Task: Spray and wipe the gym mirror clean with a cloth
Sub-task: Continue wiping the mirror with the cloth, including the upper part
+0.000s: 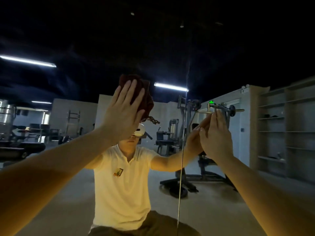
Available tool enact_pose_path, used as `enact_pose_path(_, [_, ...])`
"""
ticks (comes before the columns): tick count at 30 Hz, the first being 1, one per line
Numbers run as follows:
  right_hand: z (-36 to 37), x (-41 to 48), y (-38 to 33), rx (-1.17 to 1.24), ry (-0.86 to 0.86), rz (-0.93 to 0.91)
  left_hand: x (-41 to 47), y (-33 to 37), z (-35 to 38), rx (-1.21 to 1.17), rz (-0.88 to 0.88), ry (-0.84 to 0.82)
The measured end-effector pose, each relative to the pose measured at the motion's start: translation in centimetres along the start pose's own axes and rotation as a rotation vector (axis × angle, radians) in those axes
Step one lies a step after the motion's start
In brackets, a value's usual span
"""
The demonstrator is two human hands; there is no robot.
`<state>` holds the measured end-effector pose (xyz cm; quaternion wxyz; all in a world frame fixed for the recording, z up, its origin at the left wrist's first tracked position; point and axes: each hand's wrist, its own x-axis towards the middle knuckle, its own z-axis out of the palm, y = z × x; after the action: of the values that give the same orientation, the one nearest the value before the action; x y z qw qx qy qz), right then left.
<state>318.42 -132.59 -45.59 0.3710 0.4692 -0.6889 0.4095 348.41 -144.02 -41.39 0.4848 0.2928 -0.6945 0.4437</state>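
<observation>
Two grips up on the mirror [238, 210], both flat. Left grip [123, 110] left of the seam [181, 184], fingers straight and spread, pressing the dark red cloth [144, 97] on the mirror. Only the top and right side of the cloth showing, the rest hidden behind that grip. Frayed end [153, 120] hanging down on the side nearer the seam. Right grip [216, 137] just right of the seam, open too, fingers straight, holding nothing, tips meeting their own picture in the mirror. Arms [51, 167] cut off at the edges. Left of the seam, in the mirror, a person in a white shirt [121, 184], white headset [140, 131] half hidden by the left grip. High above the seam, too dark to make out. Near the seam, gym machines [170, 135], dim and blurry.
</observation>
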Motion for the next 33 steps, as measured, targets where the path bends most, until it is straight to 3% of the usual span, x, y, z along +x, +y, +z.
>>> enact_pose_path(10, [-0.9,-2.0,2.1,0.055,-0.128,-0.118,8.1,8.2,0.6,-0.197,0.116,0.030])
enact_pose_path(13, [-0.7,-2.7,3.5,0.088,-0.118,-0.192,7.4,13.0,2.3,-0.111,0.390,0.074])
enact_pose_path(15, [-1.1,-2.5,4.3,0.181,-0.084,-0.233,6.1,15.0,3.7,-0.002,0.598,0.026])
enact_pose_path(17, [-1.1,-1.9,5.1,0.240,-0.022,-0.269,6.2,15.2,4.2,0.079,0.690,-0.041])
enact_pose_path(20, [-0.3,-1.1,6.0,0.188,0.050,-0.240,9.9,13.2,3.2,0.197,0.625,-0.038])
enact_pose_path(23, [0.5,-0.5,6.5,0.120,0.099,-0.257,15.8,11.0,1.4,0.276,0.393,0.027])
enact_pose_path(27, [0.8,-0.3,8.0,0.167,0.096,-0.344,18.7,13.6,0.8,0.158,0.058,-0.046])
enact_pose_path(29, [1.1,-0.1,8.9,0.182,0.122,-0.377,17.2,15.8,1.9,0.135,0.047,-0.039])
enact_pose_path(33, [1.9,0.5,10.5,0.292,0.248,-0.180,11.0,19.1,3.0,0.101,0.202,-0.059])
